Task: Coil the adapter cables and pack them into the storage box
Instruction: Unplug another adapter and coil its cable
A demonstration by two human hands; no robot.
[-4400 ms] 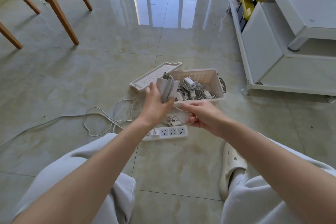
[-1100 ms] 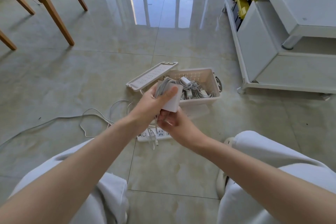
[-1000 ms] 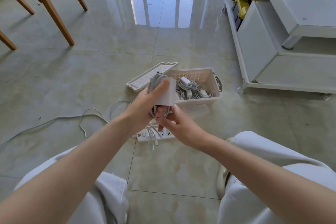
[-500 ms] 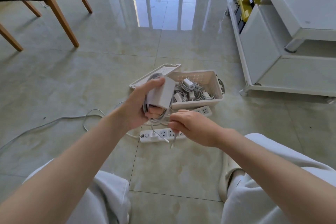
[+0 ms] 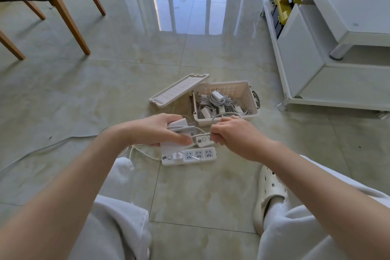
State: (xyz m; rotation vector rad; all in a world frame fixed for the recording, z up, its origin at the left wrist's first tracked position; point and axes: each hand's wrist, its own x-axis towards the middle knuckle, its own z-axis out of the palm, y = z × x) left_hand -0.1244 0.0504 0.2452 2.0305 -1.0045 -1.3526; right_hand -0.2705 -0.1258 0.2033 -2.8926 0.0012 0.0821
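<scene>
Your left hand (image 5: 156, 131) gripped the white adapter (image 5: 179, 122), fingers curled round it and the loops of cable wound on it. Your right hand (image 5: 232, 136) pinched the loose cable (image 5: 203, 133) just beside it. Both were held above the power strip (image 5: 190, 155), in front of the open storage box (image 5: 223, 88), which held other adapters (image 5: 216, 96). Its lid (image 5: 179, 91) lay at its left.
</scene>
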